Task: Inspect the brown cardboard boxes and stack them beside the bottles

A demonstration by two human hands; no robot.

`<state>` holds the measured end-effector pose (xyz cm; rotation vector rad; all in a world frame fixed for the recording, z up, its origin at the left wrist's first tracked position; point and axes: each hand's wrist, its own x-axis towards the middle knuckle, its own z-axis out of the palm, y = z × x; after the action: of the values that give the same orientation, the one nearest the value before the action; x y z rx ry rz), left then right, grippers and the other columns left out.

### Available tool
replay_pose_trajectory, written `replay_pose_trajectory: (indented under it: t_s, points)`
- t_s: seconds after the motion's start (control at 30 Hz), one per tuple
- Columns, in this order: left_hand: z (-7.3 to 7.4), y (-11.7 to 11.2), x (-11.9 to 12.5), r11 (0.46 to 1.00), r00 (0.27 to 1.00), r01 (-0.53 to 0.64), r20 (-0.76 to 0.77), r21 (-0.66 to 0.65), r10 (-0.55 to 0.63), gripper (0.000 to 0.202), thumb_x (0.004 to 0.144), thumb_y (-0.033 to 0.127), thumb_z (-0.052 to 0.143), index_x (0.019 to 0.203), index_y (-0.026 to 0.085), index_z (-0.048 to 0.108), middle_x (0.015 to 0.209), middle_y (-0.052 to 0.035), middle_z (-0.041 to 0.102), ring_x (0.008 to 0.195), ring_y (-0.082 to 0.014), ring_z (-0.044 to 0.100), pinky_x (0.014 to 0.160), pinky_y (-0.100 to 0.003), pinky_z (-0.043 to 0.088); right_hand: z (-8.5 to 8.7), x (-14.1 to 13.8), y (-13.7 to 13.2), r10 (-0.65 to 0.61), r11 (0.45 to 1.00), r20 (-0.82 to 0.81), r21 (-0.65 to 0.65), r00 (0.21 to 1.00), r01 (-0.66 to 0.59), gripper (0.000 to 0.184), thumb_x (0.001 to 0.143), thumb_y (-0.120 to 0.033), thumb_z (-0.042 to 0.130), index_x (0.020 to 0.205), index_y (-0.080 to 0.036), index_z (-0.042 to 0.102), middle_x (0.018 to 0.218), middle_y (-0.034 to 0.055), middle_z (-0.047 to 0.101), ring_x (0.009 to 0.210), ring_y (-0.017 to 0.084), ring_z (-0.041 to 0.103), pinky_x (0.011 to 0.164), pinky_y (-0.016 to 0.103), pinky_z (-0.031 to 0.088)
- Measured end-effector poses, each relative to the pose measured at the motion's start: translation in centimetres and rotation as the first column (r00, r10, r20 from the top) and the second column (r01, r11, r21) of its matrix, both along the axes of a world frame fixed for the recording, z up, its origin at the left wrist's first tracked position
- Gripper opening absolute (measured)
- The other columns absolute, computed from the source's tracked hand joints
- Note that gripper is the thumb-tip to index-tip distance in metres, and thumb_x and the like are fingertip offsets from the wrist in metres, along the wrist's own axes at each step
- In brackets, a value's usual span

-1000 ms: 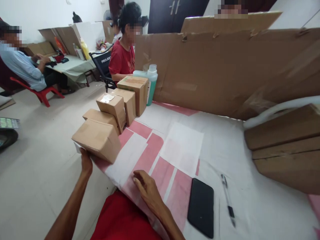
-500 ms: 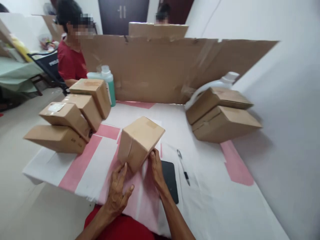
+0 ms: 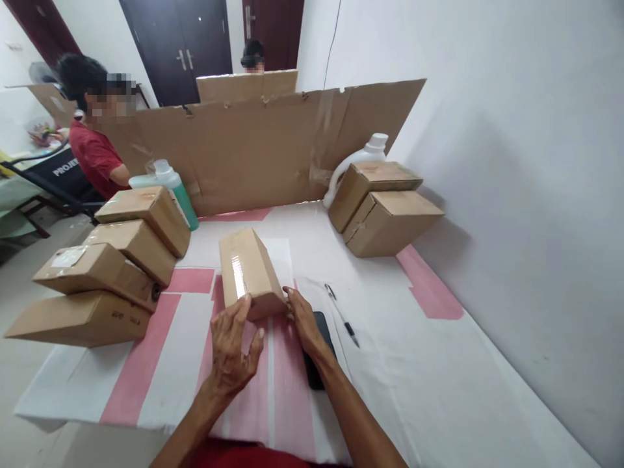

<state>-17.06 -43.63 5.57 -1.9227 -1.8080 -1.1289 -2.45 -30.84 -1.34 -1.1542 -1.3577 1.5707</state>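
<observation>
A taped cardboard box (image 3: 240,263) stands in front of me on the table, a shiny strip of clear tape along its upper face. My left hand (image 3: 233,344) is at its near left edge, fingertips touching the cardboard, with the thumb spread away from it. At the near right corner, my right hand (image 3: 303,318) has its fingers curled against the box; their undersides are hidden. A black phone (image 3: 319,364) lies partly under my right wrist. Right of it is a pen (image 3: 342,316) with a clear barrel and black grip.
Several cardboard boxes (image 3: 117,276) line the left side, beside a green liquid bottle (image 3: 182,201). Two stacked boxes (image 3: 394,221) and a white jug (image 3: 358,159) stand back right near the wall. A cardboard partition (image 3: 253,153) closes the far edge. Two people sit beyond.
The box has been turned between my hands, so its taped face now shows and a plainer face is no longer up. Both hands stay at its near side. The whole view has shifted right.
</observation>
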Motion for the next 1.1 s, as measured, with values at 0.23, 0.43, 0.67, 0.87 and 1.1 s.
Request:
replay_pose_trajectory:
  t_s: [0.23, 0.43, 0.67, 0.87, 1.1]
  points:
    - [-0.1, 2.3, -3.8, 0.999, 1.0, 0.007, 0.014, -0.04, -0.007, 0.075, 0.092, 0.034, 0.072, 0.158, 0.021, 0.039, 0.149, -0.0195, 0.056, 0.139, -0.037, 0.052, 0.114, -0.056, 0.042, 0.4, 0.8, -1.6, 0.112, 0.983, -0.179, -0.122, 0.977, -0.136, 0.089, 0.079, -0.056, 0.08, 0.154, -0.023, 0.047, 0.139, 0.0142, 0.06, 0.1, 0.022, 0.069, 0.084, 0.036, 0.057]
    - [0.2, 2.9, -5.4, 0.983, 0.982, 0.121, 0.163, -0.136, -0.098, 0.073, 0.097, 0.031, 0.066, 0.162, 0.027, 0.033, 0.16, -0.0162, 0.045, 0.149, -0.0322, 0.044, 0.119, -0.054, 0.043, 1.6, 0.7, -1.7, 0.055, 0.998, -0.108, -0.025, 0.993, -0.058, 0.062, 0.081, -0.053, 0.077, 0.131, -0.018, 0.066, 0.101, 0.0063, 0.074, 0.081, 0.019, 0.067, 0.071, 0.032, 0.053]
    - [4.5, 3.1, -4.4, 0.988, 0.973, 0.117, 0.21, -0.096, -0.095, 0.081, 0.092, 0.04, 0.071, 0.162, 0.026, 0.033, 0.154, -0.0156, 0.051, 0.137, -0.034, 0.05, 0.111, -0.054, 0.048, 7.0, 3.1, -2.8, 0.066, 0.985, 0.125, 0.152, 0.99, -0.085, 0.052, 0.096, -0.066, 0.056, 0.071, -0.021, 0.059, 0.055, -0.0035, 0.056, 0.053, 0.013, 0.056, 0.057, 0.026, 0.04]
    - [4.9, 4.0, -3.0, 0.983, 0.945, 0.146, 0.31, -0.114, -0.104, 0.075, 0.097, 0.045, 0.061, 0.163, 0.026, 0.031, 0.159, -0.0143, 0.046, 0.143, -0.0334, 0.043, 0.114, -0.054, 0.042, 8.9, 4.1, -5.1, 0.019, 0.967, 0.268, 0.239, 0.963, -0.086, 0.059, 0.097, -0.07, 0.05, 0.063, -0.022, 0.041, 0.053, -0.0059, 0.04, 0.051, 0.011, 0.045, 0.055, 0.027, 0.031]
    - [6.1, 3.6, -2.8, 0.927, 0.879, 0.32, 0.427, -0.196, -0.213, 0.064, 0.101, 0.044, 0.05, 0.162, 0.031, 0.035, 0.165, -0.0088, 0.042, 0.147, -0.032, 0.041, 0.119, -0.056, 0.036, 10.9, 6.1, -4.9, 0.011, 0.957, 0.279, 0.276, 0.96, -0.091, 0.058, 0.099, -0.068, 0.047, 0.072, -0.019, 0.063, 0.069, 0.0019, 0.061, 0.064, 0.017, 0.056, 0.06, 0.029, 0.041]
